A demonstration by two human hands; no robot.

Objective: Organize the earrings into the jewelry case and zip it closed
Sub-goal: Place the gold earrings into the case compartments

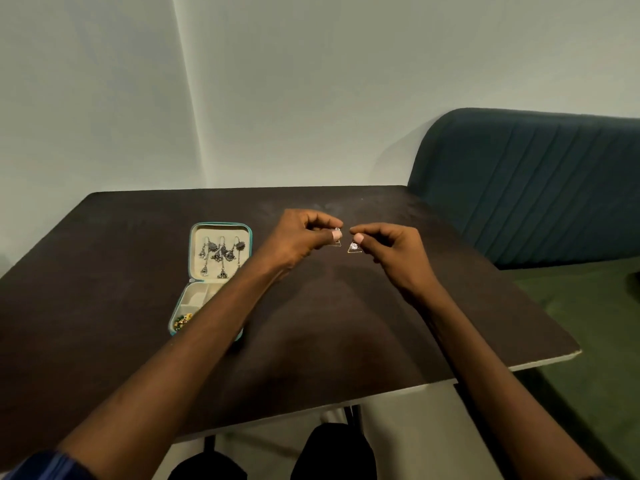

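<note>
the dark table (138,306) was seen with bare surface right of the hands up to its edge. the jewelry case (194,233) lay open (lid flat) just left of the left hand (298,237). a triangular earring (354,249) was pinched by the right hand (391,251), another earring (337,239) by the left.

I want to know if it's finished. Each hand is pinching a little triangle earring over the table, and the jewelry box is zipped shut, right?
Not quite. The jewelry box lies open on the table, as the head view shows. The rest is right: the left hand and right hand each pinch a triangle earring.
</note>
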